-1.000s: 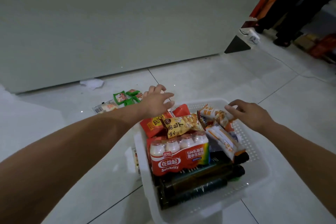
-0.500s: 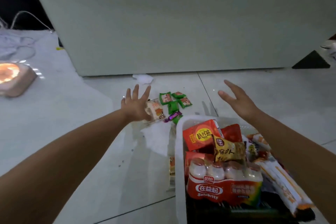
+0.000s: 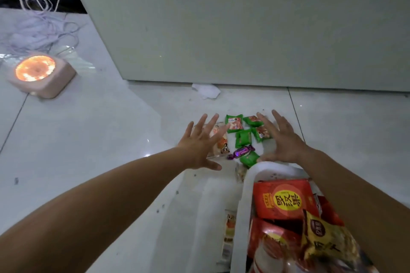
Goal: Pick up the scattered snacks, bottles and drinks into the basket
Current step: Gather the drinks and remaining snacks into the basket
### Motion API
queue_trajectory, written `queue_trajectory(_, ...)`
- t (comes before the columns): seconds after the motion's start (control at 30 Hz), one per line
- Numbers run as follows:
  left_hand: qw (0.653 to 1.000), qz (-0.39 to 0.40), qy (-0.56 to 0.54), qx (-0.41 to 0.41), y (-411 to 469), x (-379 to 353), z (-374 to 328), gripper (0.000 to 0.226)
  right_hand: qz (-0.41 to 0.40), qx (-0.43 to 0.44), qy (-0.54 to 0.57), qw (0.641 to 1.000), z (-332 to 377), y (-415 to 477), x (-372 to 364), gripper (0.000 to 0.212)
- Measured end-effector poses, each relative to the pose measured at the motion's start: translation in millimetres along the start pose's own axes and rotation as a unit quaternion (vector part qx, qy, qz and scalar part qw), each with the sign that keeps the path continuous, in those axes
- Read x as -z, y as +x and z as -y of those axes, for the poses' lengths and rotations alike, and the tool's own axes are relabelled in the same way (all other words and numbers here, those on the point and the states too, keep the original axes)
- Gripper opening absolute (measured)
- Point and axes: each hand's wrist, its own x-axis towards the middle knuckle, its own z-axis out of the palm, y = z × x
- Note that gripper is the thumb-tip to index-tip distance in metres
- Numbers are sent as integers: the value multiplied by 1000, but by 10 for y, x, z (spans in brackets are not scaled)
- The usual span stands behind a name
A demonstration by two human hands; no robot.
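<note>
Several small green snack packets (image 3: 243, 137) and a purple wrapped candy (image 3: 241, 152) lie on the white tile floor just beyond the white basket (image 3: 241, 213). My left hand (image 3: 200, 143) is spread open over a clear-wrapped pastry packet (image 3: 220, 142) to their left. My right hand (image 3: 280, 139) is spread open at the right side of the green packets, partly covering them. Neither hand holds anything. The basket at the lower right holds a red box (image 3: 284, 199), a yellow packet (image 3: 324, 237) and other snacks.
A grey cabinet wall (image 3: 244, 24) rises just behind the packets, with crumpled white paper (image 3: 206, 90) at its foot. A pink glowing lamp (image 3: 40, 75) and tangled white cables (image 3: 42, 26) lie far left. Another wrapped snack (image 3: 228, 235) lies beside the basket's left wall.
Both hands have moved forward from above the basket to the floor packets and spread open on either side of them. The view has swung left and down.
</note>
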Motion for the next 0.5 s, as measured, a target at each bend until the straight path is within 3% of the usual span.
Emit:
queue_trajectory(0.27,1000,-6,2,15,126,-217,84,102,49,48,-138,988,51,248,-81,131)
queue_trajectory(0.5,997,-33,-33,57,166,-378,291,90,27,75,-89,993,182,449,-106,134)
